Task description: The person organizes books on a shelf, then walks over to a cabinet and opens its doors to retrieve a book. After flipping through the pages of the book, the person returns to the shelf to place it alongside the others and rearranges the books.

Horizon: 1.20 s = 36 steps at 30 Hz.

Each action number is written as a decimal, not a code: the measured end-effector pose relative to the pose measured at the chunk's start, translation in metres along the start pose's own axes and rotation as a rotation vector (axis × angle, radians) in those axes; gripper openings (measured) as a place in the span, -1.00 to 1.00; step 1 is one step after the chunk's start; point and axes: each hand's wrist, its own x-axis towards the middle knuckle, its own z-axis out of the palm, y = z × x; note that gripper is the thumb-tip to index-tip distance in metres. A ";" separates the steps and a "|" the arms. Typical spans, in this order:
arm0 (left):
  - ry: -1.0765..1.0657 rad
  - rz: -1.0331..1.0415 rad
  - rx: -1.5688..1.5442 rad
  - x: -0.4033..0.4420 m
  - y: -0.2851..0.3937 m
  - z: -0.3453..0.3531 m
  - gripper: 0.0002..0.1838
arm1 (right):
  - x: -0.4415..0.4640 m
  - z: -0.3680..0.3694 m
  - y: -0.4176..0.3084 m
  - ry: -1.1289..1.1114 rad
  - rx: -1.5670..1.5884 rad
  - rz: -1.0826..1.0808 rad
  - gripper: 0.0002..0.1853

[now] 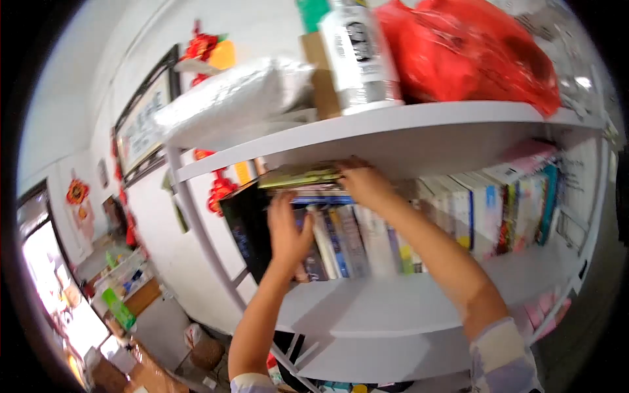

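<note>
My left hand (288,229) is raised at the left end of the shelf, its fingers stretched upward and its thumb apart. Its fingertips touch the front of a short stack of flat books (304,177) lying on top of upright books (350,239). My right hand (363,183) grips the right end of that stack, with its fingers curled over the top edge. The stack's upper book has a yellow-green cover, and a blue edge shows lower down. A large black book or folder (249,223) leans at the row's left end, beside my left hand.
More upright books (485,209) fill the shelf's right side. The white upper shelf (419,118) hangs close above my hands, bearing a silver package (229,98), a white bottle (360,56) and a red plastic bag (472,52). A white post (206,216) stands at the left.
</note>
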 end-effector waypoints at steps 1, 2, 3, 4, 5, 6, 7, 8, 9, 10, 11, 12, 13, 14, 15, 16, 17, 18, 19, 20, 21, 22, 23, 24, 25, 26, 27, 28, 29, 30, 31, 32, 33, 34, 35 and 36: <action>-0.070 0.003 0.140 0.004 0.001 -0.004 -0.37 | 0.004 0.014 0.000 0.033 0.007 -0.040 -0.72; -0.134 0.017 0.271 0.009 -0.001 -0.002 -0.29 | 0.009 0.028 0.001 0.097 0.001 -0.092 -0.74; -0.191 0.028 0.310 0.010 -0.011 0.005 -0.28 | 0.010 0.041 0.004 0.152 -0.017 -0.128 -0.76; -0.244 0.042 0.351 0.010 -0.021 0.014 -0.26 | 0.008 0.039 -0.003 0.152 -0.019 -0.075 -0.75; -0.284 0.008 0.371 0.008 -0.024 0.019 -0.26 | 0.005 0.037 -0.010 0.153 -0.020 -0.022 -0.75; -0.325 -0.026 0.400 0.008 -0.025 0.019 -0.26 | 0.002 0.042 -0.010 0.293 -0.029 -0.068 -0.77; -0.325 0.002 0.390 0.008 -0.027 0.019 -0.27 | -0.001 0.047 -0.011 0.433 -0.044 -0.113 -0.79; -0.325 0.028 0.385 0.009 -0.029 0.019 -0.27 | 0.006 0.045 -0.010 0.112 -0.073 0.049 -0.65; -0.303 0.063 0.387 0.007 -0.034 0.022 -0.28 | 0.001 0.036 -0.009 0.040 -0.022 0.053 -0.65; -0.276 0.101 0.392 0.007 -0.038 0.025 -0.29 | 0.002 0.043 -0.004 0.023 0.011 0.059 -0.60; -0.275 0.109 0.426 0.006 -0.037 0.026 -0.30 | 0.002 0.051 -0.002 0.147 -0.013 0.035 -0.58; -0.322 0.060 0.429 0.009 -0.029 0.022 -0.28 | 0.002 0.058 0.002 0.265 -0.041 0.004 -0.55; -0.320 0.077 0.431 0.008 -0.029 0.024 -0.29 | -0.002 0.048 -0.003 0.168 -0.056 0.027 -0.53; -0.316 0.090 0.438 0.006 -0.034 0.025 -0.30 | -0.005 0.040 -0.009 0.070 -0.069 0.047 -0.52; -0.299 0.097 0.432 0.004 -0.034 0.026 -0.27 | -0.005 0.037 -0.013 0.019 -0.094 0.073 -0.49; -0.311 0.084 0.416 0.004 -0.031 0.024 -0.23 | -0.010 0.036 -0.014 0.031 -0.096 0.073 -0.48; -0.317 0.087 0.416 0.004 -0.031 0.024 -0.22 | -0.014 0.035 -0.015 0.043 -0.097 0.069 -0.47; -0.324 0.088 0.417 0.004 -0.031 0.023 -0.21 | -0.018 0.036 -0.016 0.052 -0.096 0.064 -0.46; -0.327 0.076 0.402 0.004 -0.029 0.023 -0.21 | -0.022 0.036 -0.016 0.094 -0.089 0.048 -0.45; -0.329 0.063 0.388 0.003 -0.027 0.022 -0.20 | -0.026 0.037 -0.015 0.135 -0.081 0.031 -0.44; -0.331 0.051 0.376 0.003 -0.026 0.021 -0.20 | -0.028 0.037 -0.015 0.177 -0.071 0.012 -0.43; -0.344 0.043 0.363 0.002 -0.027 0.021 -0.20 | -0.030 0.037 -0.015 0.220 -0.061 -0.007 -0.42; -0.356 0.035 0.351 0.001 -0.028 0.020 -0.20 | -0.031 0.037 -0.014 0.200 -0.058 -0.017 -0.43; -0.368 0.031 0.338 0.001 -0.031 0.019 -0.20 | -0.034 0.031 -0.014 0.183 -0.056 -0.025 -0.43; -0.337 0.022 0.350 0.001 -0.041 0.023 -0.21 | -0.034 0.026 -0.013 0.171 -0.055 -0.034 -0.44; -0.304 0.014 0.361 0.001 -0.057 0.030 -0.22 | -0.031 0.023 -0.014 0.153 -0.085 -0.035 -0.48; -0.267 0.007 0.371 0.005 -0.065 0.035 -0.23 | -0.025 0.024 -0.014 0.136 -0.116 -0.037 -0.51; -0.248 0.033 0.399 0.012 -0.064 0.034 -0.24 | -0.017 0.029 -0.012 0.120 -0.149 -0.037 -0.54; -0.229 0.059 0.425 0.020 -0.063 0.032 -0.25 | -0.014 0.036 -0.012 0.272 -0.118 -0.049 -0.69; -0.211 0.085 0.452 0.027 -0.061 0.031 -0.27 | -0.006 0.049 -0.009 0.335 -0.131 -0.028 -0.72; -0.170 0.100 0.486 0.031 -0.059 0.032 -0.31 | 0.001 0.056 -0.009 0.396 -0.144 -0.008 -0.74; -0.211 0.085 0.489 0.035 -0.064 0.034 -0.32 | 0.010 0.060 -0.004 0.397 -0.233 -0.029 -0.79; -0.253 0.067 0.493 0.038 -0.075 0.035 -0.33 | 0.016 0.061 -0.002 0.400 -0.323 -0.049 -0.82; -0.298 0.048 0.499 0.040 -0.080 0.036 -0.35 | 0.016 0.048 -0.006 0.349 -0.330 -0.036 -0.82; -0.248 0.110 0.511 0.040 -0.083 0.033 -0.41 | 0.015 0.038 -0.011 0.295 -0.335 -0.023 -0.81; -0.266 0.117 0.530 0.042 -0.085 0.030 -0.42 | 0.013 0.033 -0.013 0.239 -0.335 -0.008 -0.81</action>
